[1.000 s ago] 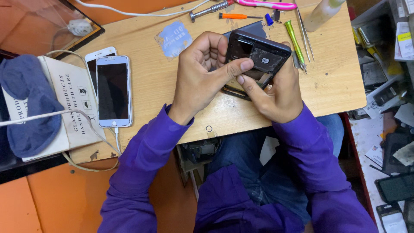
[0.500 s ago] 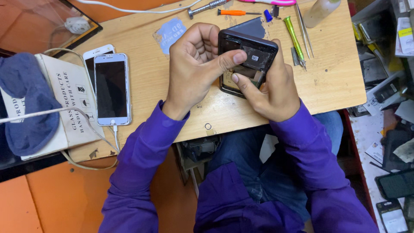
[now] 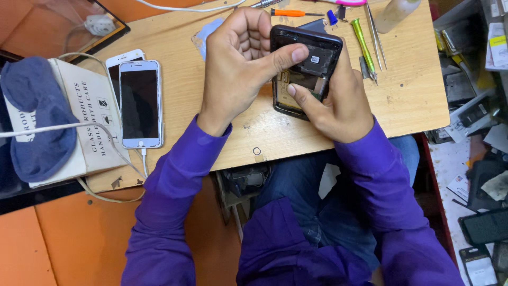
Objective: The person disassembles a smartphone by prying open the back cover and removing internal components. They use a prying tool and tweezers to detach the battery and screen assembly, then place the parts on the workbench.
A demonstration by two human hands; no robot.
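On my feed, a beige cardboard box (image 3: 79, 124) with dark printed lettering lies flat at the counter's (image 3: 407, 100) left end. Just beside it rests a white phone (image 3: 140, 103), its dark rectangular screen blank, with a second white phone (image 3: 120, 59) tucked partly beneath. Right of the counter, a small yellow label (image 3: 498, 45) shows on clutter, and a dark-screened phone (image 3: 486, 226) lies on the floor.

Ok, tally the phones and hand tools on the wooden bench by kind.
Opened black phone, in both hands: 1
White phones: 2
Screwdrivers, orange and green: 2
Tweezers: 1
Total: 6
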